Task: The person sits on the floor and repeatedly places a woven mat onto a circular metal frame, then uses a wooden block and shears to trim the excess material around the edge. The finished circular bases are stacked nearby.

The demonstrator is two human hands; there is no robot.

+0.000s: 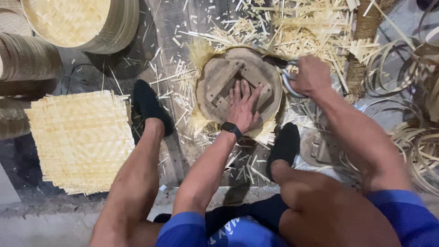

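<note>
With the left hand spread flat, pinning the round wooden template on the floor between the feet, the right hand, grip clamped on the shears, should trim tight along its rim.

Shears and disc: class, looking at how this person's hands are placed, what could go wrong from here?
1. The left hand presses flat on the wooden disc close to where the shears in the right hand cut at the rim; a slip could nick the fingers.
2. Sharp bamboo offcuts lie around the feet and could splinter skin.
</note>
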